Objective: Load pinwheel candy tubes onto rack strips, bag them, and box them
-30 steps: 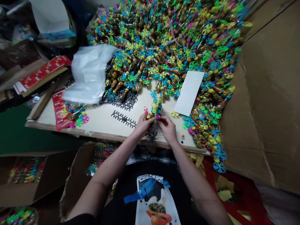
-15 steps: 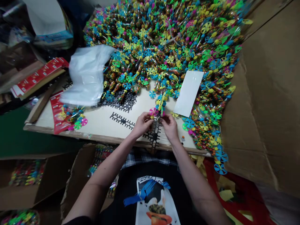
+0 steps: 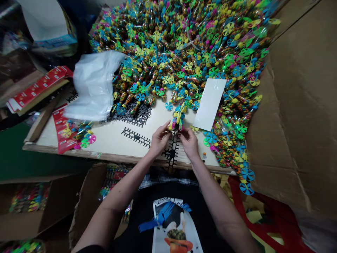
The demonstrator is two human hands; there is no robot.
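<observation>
My left hand [image 3: 158,140] and my right hand [image 3: 189,142] meet at the middle of the board, both pinching a cluster of clear candy tubes with pinwheel ends [image 3: 178,119]. Pink, yellow and blue pinwheels show in that cluster. Below my fingers, a black plastic comb-like strip [image 3: 171,153] runs toward the board's front edge, and its top end is hidden by my hands. A second black strip [image 3: 136,137] lies flat to the left of my left hand. A huge heap of similar candy tubes [image 3: 173,52] spreads beyond my hands.
The pale wooden-edged board [image 3: 113,156] carries a white plastic bag [image 3: 92,86], a white card [image 3: 209,103], red printed cards [image 3: 61,128] and a stack of black strips [image 3: 137,114]. Brown cardboard [image 3: 295,112] walls the right side. A box of toys [image 3: 28,200] stands lower left.
The black strip now shows longer below my hands, and the pink pinwheel is mostly hidden by my fingers. My hands stay close together at the board's middle.
</observation>
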